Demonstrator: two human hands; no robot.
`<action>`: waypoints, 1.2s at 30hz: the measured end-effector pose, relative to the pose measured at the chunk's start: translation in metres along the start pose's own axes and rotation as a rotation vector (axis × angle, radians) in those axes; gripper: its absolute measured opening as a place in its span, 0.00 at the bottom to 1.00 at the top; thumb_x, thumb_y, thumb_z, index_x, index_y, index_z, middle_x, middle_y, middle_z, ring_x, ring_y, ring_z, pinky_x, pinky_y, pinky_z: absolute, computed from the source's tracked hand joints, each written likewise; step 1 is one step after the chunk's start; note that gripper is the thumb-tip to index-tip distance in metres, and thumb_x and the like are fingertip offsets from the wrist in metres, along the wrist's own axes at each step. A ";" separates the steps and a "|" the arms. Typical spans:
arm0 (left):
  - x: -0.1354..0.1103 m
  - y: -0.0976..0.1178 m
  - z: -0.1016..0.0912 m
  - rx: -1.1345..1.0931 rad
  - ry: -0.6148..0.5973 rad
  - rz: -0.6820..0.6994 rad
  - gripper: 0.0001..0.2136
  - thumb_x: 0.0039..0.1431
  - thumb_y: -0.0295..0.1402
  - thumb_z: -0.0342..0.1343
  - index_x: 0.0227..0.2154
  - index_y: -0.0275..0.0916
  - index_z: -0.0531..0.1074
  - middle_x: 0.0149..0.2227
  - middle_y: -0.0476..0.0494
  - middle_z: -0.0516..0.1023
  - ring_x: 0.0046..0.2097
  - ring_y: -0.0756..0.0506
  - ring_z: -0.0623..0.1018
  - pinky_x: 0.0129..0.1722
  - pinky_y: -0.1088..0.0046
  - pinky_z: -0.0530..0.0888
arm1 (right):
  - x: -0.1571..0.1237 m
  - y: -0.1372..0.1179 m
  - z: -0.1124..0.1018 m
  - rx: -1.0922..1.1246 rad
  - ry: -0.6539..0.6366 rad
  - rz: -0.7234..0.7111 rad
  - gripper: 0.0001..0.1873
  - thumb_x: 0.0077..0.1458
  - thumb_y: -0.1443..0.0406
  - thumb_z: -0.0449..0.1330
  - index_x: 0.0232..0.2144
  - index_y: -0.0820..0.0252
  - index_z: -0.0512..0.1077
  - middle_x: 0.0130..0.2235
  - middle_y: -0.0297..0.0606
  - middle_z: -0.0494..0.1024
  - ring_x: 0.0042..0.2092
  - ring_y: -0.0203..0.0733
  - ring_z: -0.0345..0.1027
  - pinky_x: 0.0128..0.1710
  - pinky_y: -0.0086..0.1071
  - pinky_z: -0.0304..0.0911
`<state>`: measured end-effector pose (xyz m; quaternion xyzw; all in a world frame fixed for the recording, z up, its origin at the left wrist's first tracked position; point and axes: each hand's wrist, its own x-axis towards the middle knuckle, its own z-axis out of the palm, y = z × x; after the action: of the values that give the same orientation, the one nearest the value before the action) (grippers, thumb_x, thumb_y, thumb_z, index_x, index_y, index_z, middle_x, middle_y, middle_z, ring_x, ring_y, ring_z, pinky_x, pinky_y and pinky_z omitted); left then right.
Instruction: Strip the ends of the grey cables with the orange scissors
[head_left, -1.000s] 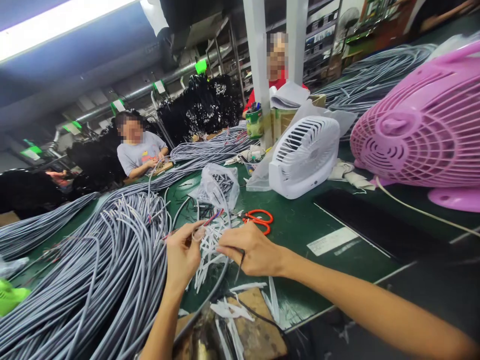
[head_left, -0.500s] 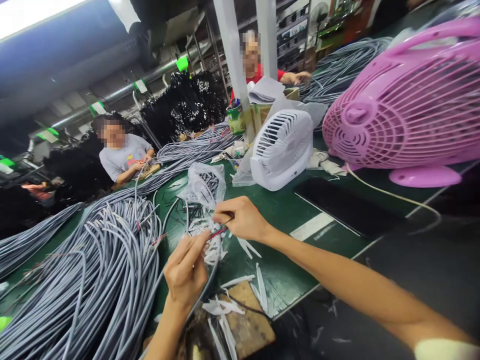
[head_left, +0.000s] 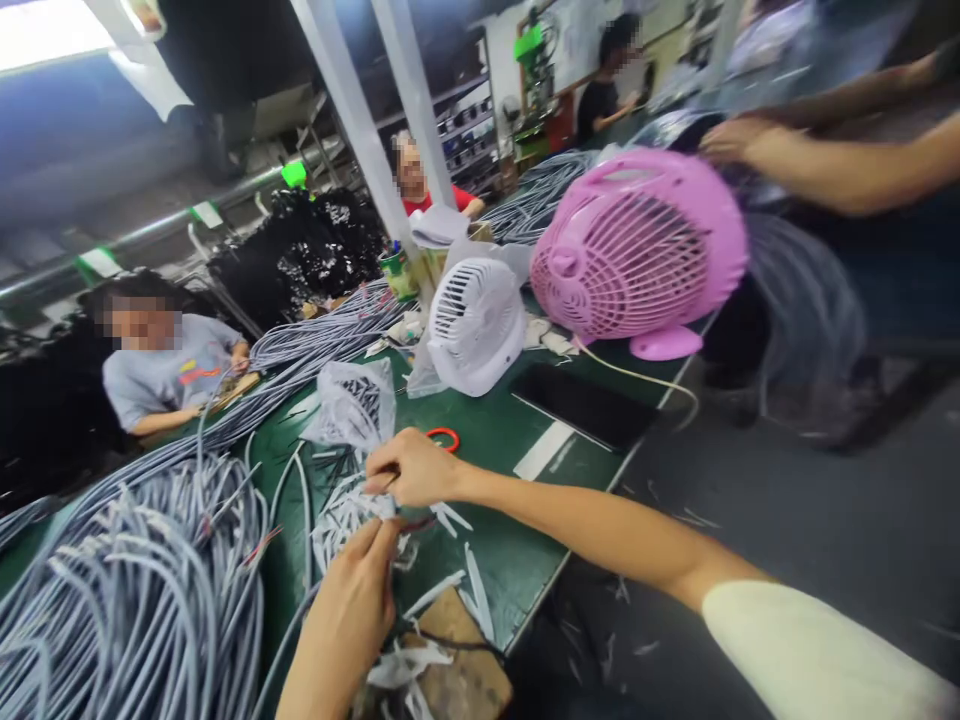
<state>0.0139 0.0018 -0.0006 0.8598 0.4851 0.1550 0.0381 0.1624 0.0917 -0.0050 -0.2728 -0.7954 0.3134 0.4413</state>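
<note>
My left hand [head_left: 351, 600] is closed in a pinch on the end of a grey cable whose thin red and dark wires [head_left: 416, 524] stick out toward my right hand. My right hand [head_left: 412, 466] is closed just above it, fingers curled near those wire ends; what it grips is hidden. Both hands hover over a pile of white sleeve scraps [head_left: 345, 512] on the green table [head_left: 517, 560]. A clear plastic bag of small dark pieces [head_left: 352, 402] lies just behind my right hand.
A big bundle of grey cables [head_left: 142, 590] fills the left. Red scissors [head_left: 444, 438], a white fan [head_left: 477, 322], a pink fan [head_left: 637, 245] and a black mat [head_left: 581, 402] lie behind. Co-workers sit across; another person's arm [head_left: 825, 165] reaches in top right.
The view swung right, showing the aisle and another person's arm. My right hand moved up toward the bag and then drew back close above my left hand.
</note>
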 end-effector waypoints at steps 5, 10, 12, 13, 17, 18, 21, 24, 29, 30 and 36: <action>-0.007 0.003 0.003 0.048 0.031 0.115 0.27 0.44 0.13 0.38 0.43 0.41 0.69 0.37 0.44 0.75 0.37 0.46 0.76 0.38 0.70 0.73 | 0.001 -0.003 0.006 -0.099 -0.008 0.079 0.14 0.43 0.73 0.58 0.11 0.64 0.61 0.15 0.24 0.51 0.22 0.28 0.46 0.22 0.24 0.41; -0.009 0.010 -0.015 -0.094 0.070 0.103 0.23 0.47 0.15 0.40 0.41 0.41 0.70 0.33 0.46 0.75 0.33 0.48 0.76 0.33 0.76 0.72 | 0.003 0.002 0.001 -0.108 -0.164 0.136 0.11 0.49 0.72 0.56 0.17 0.67 0.69 0.17 0.26 0.59 0.24 0.28 0.52 0.24 0.23 0.46; -0.007 0.005 -0.023 -0.149 0.138 0.038 0.18 0.54 0.19 0.41 0.42 0.40 0.71 0.35 0.45 0.76 0.35 0.48 0.76 0.35 0.75 0.71 | 0.004 0.005 -0.006 -0.096 -0.359 0.106 0.09 0.47 0.69 0.60 0.17 0.66 0.72 0.15 0.26 0.63 0.22 0.28 0.55 0.23 0.22 0.49; -0.007 0.001 -0.026 -0.161 0.202 -0.005 0.16 0.57 0.22 0.42 0.42 0.40 0.71 0.36 0.44 0.77 0.36 0.47 0.76 0.36 0.75 0.71 | 0.004 0.006 -0.010 -0.100 -0.462 0.090 0.07 0.43 0.69 0.63 0.16 0.65 0.73 0.14 0.26 0.64 0.20 0.29 0.56 0.22 0.22 0.50; -0.009 -0.019 -0.033 -0.179 0.459 -0.141 0.13 0.60 0.29 0.45 0.44 0.40 0.71 0.31 0.46 0.75 0.30 0.49 0.73 0.31 0.76 0.70 | 0.002 0.010 -0.019 -0.430 -0.579 0.165 0.10 0.42 0.68 0.65 0.31 0.58 0.78 0.30 0.33 0.78 0.33 0.36 0.70 0.31 0.22 0.59; -0.010 -0.023 -0.033 -0.190 0.483 -0.149 0.13 0.59 0.30 0.46 0.44 0.40 0.71 0.29 0.47 0.73 0.29 0.50 0.72 0.29 0.77 0.69 | 0.002 0.012 -0.018 -0.547 -0.525 0.223 0.11 0.46 0.70 0.62 0.36 0.60 0.77 0.37 0.39 0.78 0.39 0.40 0.70 0.35 0.24 0.60; -0.012 -0.027 -0.032 -0.230 0.476 -0.116 0.13 0.57 0.27 0.47 0.43 0.40 0.72 0.29 0.48 0.72 0.28 0.50 0.71 0.28 0.77 0.68 | 0.002 0.019 -0.012 -0.727 -0.385 0.384 0.17 0.47 0.77 0.55 0.41 0.72 0.73 0.44 0.59 0.74 0.47 0.54 0.67 0.38 0.34 0.62; -0.013 -0.025 -0.032 -0.289 0.503 -0.042 0.15 0.52 0.20 0.47 0.38 0.41 0.73 0.29 0.48 0.72 0.28 0.50 0.71 0.28 0.77 0.68 | 0.004 0.022 -0.009 -0.778 -0.355 0.467 0.17 0.41 0.79 0.56 0.38 0.74 0.73 0.39 0.62 0.75 0.44 0.59 0.70 0.35 0.37 0.63; -0.014 -0.019 -0.031 -0.364 0.663 0.068 0.14 0.46 0.16 0.46 0.26 0.40 0.71 0.27 0.49 0.71 0.30 0.50 0.72 0.28 0.76 0.68 | 0.006 0.006 -0.019 -0.747 -0.221 0.403 0.10 0.44 0.75 0.55 0.30 0.69 0.74 0.33 0.52 0.76 0.37 0.51 0.71 0.33 0.33 0.61; -0.014 -0.018 -0.031 -0.378 0.679 0.072 0.14 0.45 0.16 0.46 0.25 0.40 0.71 0.27 0.49 0.70 0.30 0.50 0.72 0.28 0.76 0.67 | 0.005 0.002 -0.019 -0.710 -0.205 0.353 0.08 0.47 0.73 0.55 0.31 0.67 0.73 0.32 0.47 0.76 0.36 0.46 0.71 0.33 0.31 0.61; -0.016 -0.012 -0.032 -0.366 0.754 0.111 0.13 0.45 0.15 0.48 0.23 0.40 0.71 0.28 0.49 0.72 0.30 0.50 0.73 0.27 0.76 0.67 | -0.004 -0.017 -0.002 0.017 -0.189 0.035 0.12 0.40 0.62 0.64 0.24 0.63 0.67 0.23 0.27 0.64 0.25 0.30 0.54 0.24 0.23 0.53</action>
<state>-0.0129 -0.0078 0.0232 0.7466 0.3827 0.5442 0.0017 0.1628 0.0780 0.0063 -0.2523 -0.8257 0.3523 0.3611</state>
